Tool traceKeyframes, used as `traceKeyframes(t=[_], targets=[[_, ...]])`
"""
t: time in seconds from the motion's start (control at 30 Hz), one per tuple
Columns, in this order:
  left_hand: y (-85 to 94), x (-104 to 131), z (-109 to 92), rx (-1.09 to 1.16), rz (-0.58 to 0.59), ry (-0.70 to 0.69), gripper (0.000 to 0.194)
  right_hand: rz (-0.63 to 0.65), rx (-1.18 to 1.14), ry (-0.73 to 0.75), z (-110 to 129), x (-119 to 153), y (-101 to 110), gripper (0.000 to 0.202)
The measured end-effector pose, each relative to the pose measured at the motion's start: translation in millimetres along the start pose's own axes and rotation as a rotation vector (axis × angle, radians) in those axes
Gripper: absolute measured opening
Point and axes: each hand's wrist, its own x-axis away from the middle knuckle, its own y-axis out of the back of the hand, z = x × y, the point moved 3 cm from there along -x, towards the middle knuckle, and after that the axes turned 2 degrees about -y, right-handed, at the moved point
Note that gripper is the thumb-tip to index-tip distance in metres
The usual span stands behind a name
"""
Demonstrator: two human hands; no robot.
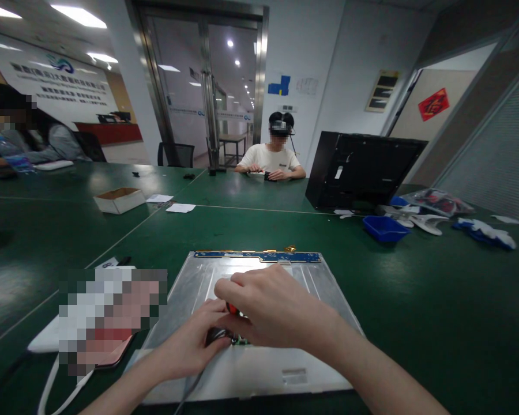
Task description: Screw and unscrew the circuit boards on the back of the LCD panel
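Note:
A flat metal display panel (pixel 294 360) lies on the table before me, with a blue circuit strip (pixel 242 255) along its far edge. My right hand (pixel 272 302) is closed over the panel's middle, around a tool with a red-orange handle (pixel 232 308); most of the tool is hidden by the fingers. Just left of it, my left hand (pixel 194 340) curls its thumb and fingers around a dark cable (pixel 219 334) by a small green circuit board (pixel 241 341). The cable trails toward the near edge. The tool's tip is not visible.
Left of the panel lie a pink phone-like item (pixel 121 346) and a white device with cables. Farther off are a cardboard box (pixel 119 200), papers (pixel 180 208), a black monitor (pixel 363 170), a blue tray (pixel 384 229) and gloves (pixel 486 231). A person (pixel 272 158) sits opposite; another sits left.

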Motion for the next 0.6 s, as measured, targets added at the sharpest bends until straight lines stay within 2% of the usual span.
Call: traceKeyframes(t=[0.23, 0.43, 0.6], targets=[[3.6, -2.7, -5.6, 0.034, 0.021, -0.014, 0.02, 0.055, -0.07, 0.021, -5.8, 2.4, 3.3, 0.019], [2.2, -1.6, -3.9, 0.025, 0.022, 0.003, 0.017, -0.005, -0.021, -0.007, -4.7, -0.9, 0.0, 0.01], [1.8, -0.7, -2.7, 0.014, 0.004, 0.014, 0.019, -0.002, 0.01, -0.023, -4.0, -0.5, -1.3, 0.015]])
